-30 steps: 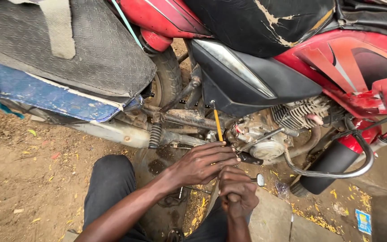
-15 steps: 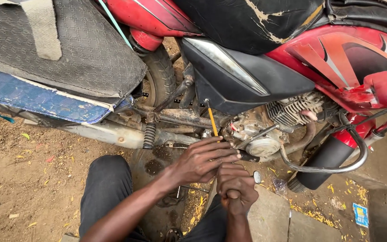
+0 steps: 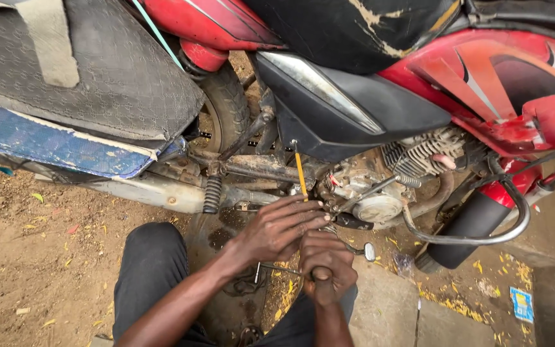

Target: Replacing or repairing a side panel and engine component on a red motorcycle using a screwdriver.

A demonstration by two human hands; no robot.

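Note:
A red motorcycle (image 3: pixel 496 71) stands in front of me, its grey engine (image 3: pixel 370 186) at the middle of the view. My left hand (image 3: pixel 277 228) is closed on a yellow-handled tool (image 3: pixel 300 173) that stands nearly upright by the engine. Just below and to the right, my right hand (image 3: pixel 325 266) is clenched around a dark handle whose far end is hidden under my left hand. Both hands touch each other beside the engine case. My dark trouser leg (image 3: pixel 152 270) lies below them.
A worn grey seat with blue torn edge (image 3: pixel 78 96) lies at the left over the rear wheel (image 3: pixel 226 109). A silver exhaust pipe (image 3: pixel 155 193) and spring run low. A crash bar (image 3: pixel 476 234) curves at right. Concrete slabs (image 3: pixel 406 308) and a dirt floor with yellow leaves surround me.
The view has shifted slightly. My two hands have drawn closer together by the engine, the right one rising towards the left; the yellow tool stays upright.

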